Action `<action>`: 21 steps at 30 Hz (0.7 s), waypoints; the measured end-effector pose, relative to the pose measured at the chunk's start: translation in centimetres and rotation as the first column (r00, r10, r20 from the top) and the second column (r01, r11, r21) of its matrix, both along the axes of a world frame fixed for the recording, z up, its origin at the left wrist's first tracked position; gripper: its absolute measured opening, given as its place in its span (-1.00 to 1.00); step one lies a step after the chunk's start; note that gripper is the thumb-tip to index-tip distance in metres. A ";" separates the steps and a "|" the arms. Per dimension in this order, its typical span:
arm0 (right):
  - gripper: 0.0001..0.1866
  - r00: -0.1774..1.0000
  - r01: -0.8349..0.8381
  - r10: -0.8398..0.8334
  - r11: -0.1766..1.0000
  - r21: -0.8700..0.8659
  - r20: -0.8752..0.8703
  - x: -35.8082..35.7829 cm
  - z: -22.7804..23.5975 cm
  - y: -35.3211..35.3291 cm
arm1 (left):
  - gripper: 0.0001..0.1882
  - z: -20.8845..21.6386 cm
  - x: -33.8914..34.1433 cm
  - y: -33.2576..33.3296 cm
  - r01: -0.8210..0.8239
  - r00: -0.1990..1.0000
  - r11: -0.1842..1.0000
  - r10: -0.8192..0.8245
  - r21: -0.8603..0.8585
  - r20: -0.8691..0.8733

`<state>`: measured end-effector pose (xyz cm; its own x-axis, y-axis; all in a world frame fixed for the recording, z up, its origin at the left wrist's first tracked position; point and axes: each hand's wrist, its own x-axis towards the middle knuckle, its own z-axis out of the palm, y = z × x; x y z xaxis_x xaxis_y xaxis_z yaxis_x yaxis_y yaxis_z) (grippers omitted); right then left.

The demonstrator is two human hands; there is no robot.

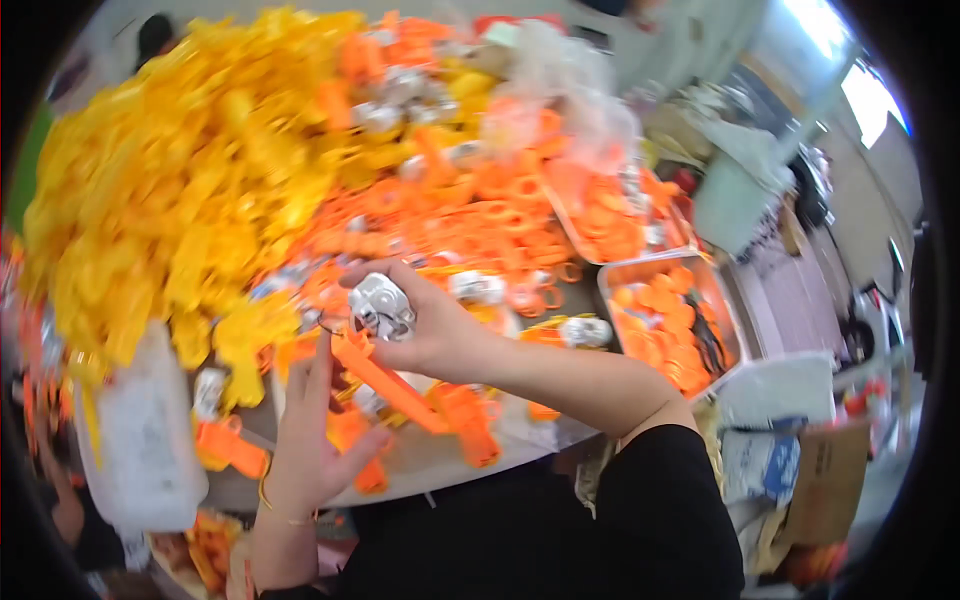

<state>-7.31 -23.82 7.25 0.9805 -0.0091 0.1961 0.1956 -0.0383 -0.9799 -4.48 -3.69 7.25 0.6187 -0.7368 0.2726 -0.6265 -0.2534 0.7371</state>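
Observation:
My right hand [430, 325] reaches in from the right, fingers closed round a shiny silver-white rounded plastic part [381, 306]. A long orange plastic bar [388, 380] slants down from that part and seems joined to it. Beside it, my left hand [312, 425] is raised with fingers stretched up and thumb apart; its fingertips are close to the orange bar, and whether they touch it I cannot tell. A thin dark strand shows near those fingertips. Under my hands lie several more orange pieces [468, 425] with silver-white parts at the table's near edge.
A large heap of yellow plastic parts [190, 170] covers the left. Orange parts [440, 225] spread across the middle. At right, a white tray [735, 318] holds orange discs and dark-handled pliers [706, 335]. A whitish bin [140, 440] stands at left; clear plastic bags [570, 75] lie behind.

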 end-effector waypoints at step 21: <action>-0.44 0.459 0.315 -0.868 -0.044 -0.948 0.192 -3.9 -4.9 -47.2 | -0.55 -1.9 0.3 -6.8 0.047 0.998 0.979 -0.036 0.197 -0.058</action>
